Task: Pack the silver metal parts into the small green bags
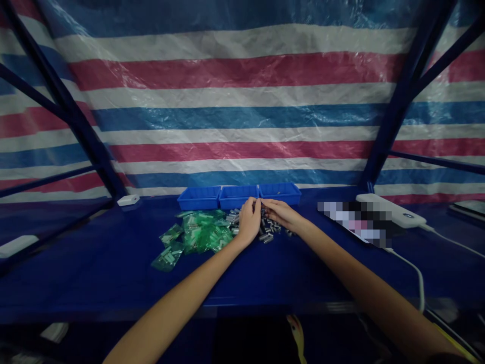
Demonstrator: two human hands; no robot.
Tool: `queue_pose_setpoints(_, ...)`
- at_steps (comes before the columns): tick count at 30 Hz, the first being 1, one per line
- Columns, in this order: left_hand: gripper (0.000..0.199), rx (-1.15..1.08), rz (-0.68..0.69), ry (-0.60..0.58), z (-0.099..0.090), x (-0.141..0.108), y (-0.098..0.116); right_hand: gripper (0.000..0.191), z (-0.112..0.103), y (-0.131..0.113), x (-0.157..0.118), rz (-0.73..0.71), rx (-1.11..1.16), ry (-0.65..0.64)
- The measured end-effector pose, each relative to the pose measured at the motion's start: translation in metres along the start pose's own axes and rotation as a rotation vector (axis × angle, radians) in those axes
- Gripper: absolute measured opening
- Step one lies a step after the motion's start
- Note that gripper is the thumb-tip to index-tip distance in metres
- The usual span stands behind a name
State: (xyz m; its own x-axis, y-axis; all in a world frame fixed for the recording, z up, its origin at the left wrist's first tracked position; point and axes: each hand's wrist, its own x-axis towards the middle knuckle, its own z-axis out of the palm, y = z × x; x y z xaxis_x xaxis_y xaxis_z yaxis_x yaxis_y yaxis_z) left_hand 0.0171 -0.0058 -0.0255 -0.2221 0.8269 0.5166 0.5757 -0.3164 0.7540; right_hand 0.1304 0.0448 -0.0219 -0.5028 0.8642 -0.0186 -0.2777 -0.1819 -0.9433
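Note:
My left hand (250,220) and my right hand (281,212) meet at the fingertips over a pile of small metal parts (267,236), just in front of the blue bins. The fingers of both are closed together; whatever they pinch is too small to make out. To the left of my left hand lies a heap of green-tinted clear bags (204,231) with small pieces inside. Three blue bins (199,198) stand in a row behind, and a small piece shows in the right one (280,194).
A phone (354,222) lies on the blue table (265,283) at the right, beside a white power bank (392,210) with cables. White devices (128,200) sit at the left. Blue metal posts (394,116) and a striped sheet (242,116) stand behind.

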Motion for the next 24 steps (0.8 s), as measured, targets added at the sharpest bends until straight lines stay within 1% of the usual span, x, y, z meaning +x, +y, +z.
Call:
queue_pose_setpoints(5,0.028,-0.016,0.048,-0.039,0.002,-0.003,0.001,0.012,0.005,0.0,0.001,-0.039,0.161,0.015)
queue_pose_setpoints(7,0.027,0.001,0.079,-0.066,0.004,-0.004,0.0,0.012,0.004,-0.002,0.002,-0.06,0.171,0.049)
queue_pose_setpoints(9,0.027,0.024,0.091,-0.08,0.005,-0.005,0.0,0.012,0.0,-0.005,0.004,-0.075,0.155,0.109)
queue_pose_setpoints(11,0.028,0.045,0.072,-0.087,0.005,-0.005,0.0,0.011,-0.006,-0.007,0.007,-0.096,0.114,0.2)
queue_pose_setpoints(13,0.027,0.059,0.044,-0.093,0.005,-0.005,0.001,0.011,-0.015,-0.008,0.01,-0.139,0.025,0.311)
queue_pose_setpoints(16,0.022,0.061,0.028,-0.099,0.005,-0.006,0.0,0.013,-0.03,-0.009,0.014,-0.221,-0.219,0.461)
queue_pose_setpoints(18,0.017,0.055,0.04,-0.101,0.006,-0.006,-0.001,0.017,-0.037,-0.01,0.015,-0.251,-0.386,0.523)
queue_pose_setpoints(20,0.012,0.053,0.054,-0.101,0.007,-0.006,-0.003,0.019,-0.042,-0.011,0.014,-0.264,-0.482,0.553)
queue_pose_setpoints(21,0.01,0.054,0.058,-0.101,0.007,-0.006,-0.004,0.02,-0.043,-0.012,0.013,-0.273,-0.485,0.552)
queue_pose_setpoints(24,0.006,0.067,0.062,-0.102,0.008,-0.006,-0.004,0.033,-0.04,-0.017,0.011,-0.323,-0.362,0.483)
